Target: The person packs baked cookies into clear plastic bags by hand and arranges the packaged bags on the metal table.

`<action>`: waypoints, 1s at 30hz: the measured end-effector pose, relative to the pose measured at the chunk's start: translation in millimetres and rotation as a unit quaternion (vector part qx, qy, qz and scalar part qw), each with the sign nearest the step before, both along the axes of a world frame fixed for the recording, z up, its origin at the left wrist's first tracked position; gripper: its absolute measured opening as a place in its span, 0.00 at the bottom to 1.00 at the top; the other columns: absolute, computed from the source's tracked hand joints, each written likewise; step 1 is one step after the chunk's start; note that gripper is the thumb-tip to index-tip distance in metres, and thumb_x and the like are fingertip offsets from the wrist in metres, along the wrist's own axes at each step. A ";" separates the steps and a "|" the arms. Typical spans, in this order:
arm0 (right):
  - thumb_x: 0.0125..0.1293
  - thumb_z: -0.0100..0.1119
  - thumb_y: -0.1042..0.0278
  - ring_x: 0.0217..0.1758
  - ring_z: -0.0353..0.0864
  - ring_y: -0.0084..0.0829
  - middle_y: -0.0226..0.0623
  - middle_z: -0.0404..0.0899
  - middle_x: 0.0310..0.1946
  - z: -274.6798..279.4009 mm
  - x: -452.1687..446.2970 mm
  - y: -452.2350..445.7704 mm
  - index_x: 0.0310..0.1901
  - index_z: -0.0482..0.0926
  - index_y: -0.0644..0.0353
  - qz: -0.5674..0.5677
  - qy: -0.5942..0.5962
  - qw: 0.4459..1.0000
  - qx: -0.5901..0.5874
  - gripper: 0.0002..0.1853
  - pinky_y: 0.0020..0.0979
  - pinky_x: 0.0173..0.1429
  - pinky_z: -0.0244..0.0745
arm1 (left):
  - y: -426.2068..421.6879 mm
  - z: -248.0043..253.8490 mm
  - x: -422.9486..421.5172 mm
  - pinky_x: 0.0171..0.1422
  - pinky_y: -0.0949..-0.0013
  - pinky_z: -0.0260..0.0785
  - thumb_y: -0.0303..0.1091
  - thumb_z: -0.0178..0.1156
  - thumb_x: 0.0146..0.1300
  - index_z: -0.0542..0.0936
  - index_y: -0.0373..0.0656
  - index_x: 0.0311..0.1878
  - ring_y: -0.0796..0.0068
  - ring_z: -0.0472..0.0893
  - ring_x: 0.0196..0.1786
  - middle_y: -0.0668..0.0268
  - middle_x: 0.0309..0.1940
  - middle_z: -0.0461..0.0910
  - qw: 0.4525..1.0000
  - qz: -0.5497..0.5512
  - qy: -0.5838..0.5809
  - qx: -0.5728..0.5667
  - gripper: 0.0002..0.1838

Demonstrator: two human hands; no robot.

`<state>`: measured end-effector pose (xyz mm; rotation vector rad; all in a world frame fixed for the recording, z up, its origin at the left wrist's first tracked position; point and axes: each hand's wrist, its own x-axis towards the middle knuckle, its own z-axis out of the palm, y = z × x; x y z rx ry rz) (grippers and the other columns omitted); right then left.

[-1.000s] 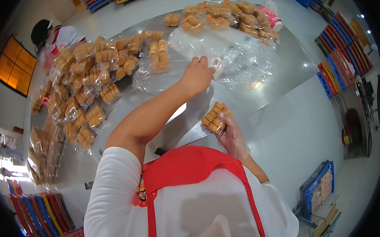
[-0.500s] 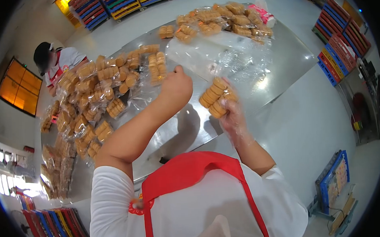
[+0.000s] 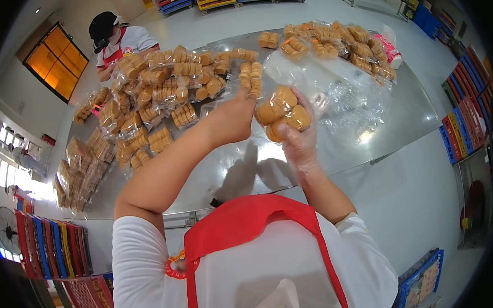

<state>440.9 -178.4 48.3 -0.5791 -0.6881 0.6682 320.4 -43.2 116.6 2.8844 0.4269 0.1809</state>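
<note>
My gloved right hand is closed around a clear bag of round golden biscuits, raised above the metal table's near side. Just left of that bag is my bare left hand, fingers mostly curled and pressed together, its fingertips near the lower end of a two-row biscuit pack. What those fingers hold, if anything, is hidden. Crumpled clear plastic bags lie on the table to the right of my right hand.
Bagged biscuits are heaped on the left of the metal table, more packs at its far right. A co-worker in a black cap stands at the far left edge. Crates are stacked at right.
My left hand has moved left from the plastic bags toward the biscuit packs. My right hand has lifted its bag of biscuits up and forward, and the view has shifted.
</note>
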 end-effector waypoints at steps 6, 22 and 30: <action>0.57 0.63 0.84 0.57 0.80 0.28 0.38 0.79 0.56 -14.7 -10.9 -15.9 0.69 0.67 0.65 -0.005 -0.118 0.990 -0.081 0.35 0.32 0.63 0.75 | -25.1 2.4 -6.2 0.70 0.55 0.67 0.16 0.54 0.49 0.61 0.30 0.72 0.42 0.71 0.69 0.45 0.72 0.61 0.991 -0.015 -0.120 -0.048 0.41; 0.72 0.58 0.60 0.52 0.81 0.30 0.39 0.80 0.53 -11.6 -3.3 -13.1 0.65 0.71 0.62 0.112 0.227 0.942 -0.221 0.24 0.33 0.52 0.79 | -89.6 -19.3 13.1 0.47 0.57 0.78 0.23 0.56 0.57 0.69 0.20 0.64 0.48 0.82 0.42 0.40 0.70 0.63 0.979 -0.185 -0.055 0.071 0.29; 0.67 0.63 0.70 0.55 0.82 0.36 0.41 0.79 0.55 -26.0 21.4 57.1 0.69 0.66 0.64 -0.010 0.056 0.990 -0.127 0.30 0.35 0.58 0.79 | -135.1 -51.2 18.2 0.49 0.60 0.78 0.25 0.58 0.58 0.69 0.29 0.67 0.51 0.80 0.47 0.44 0.66 0.68 0.959 -0.268 -0.083 0.021 0.31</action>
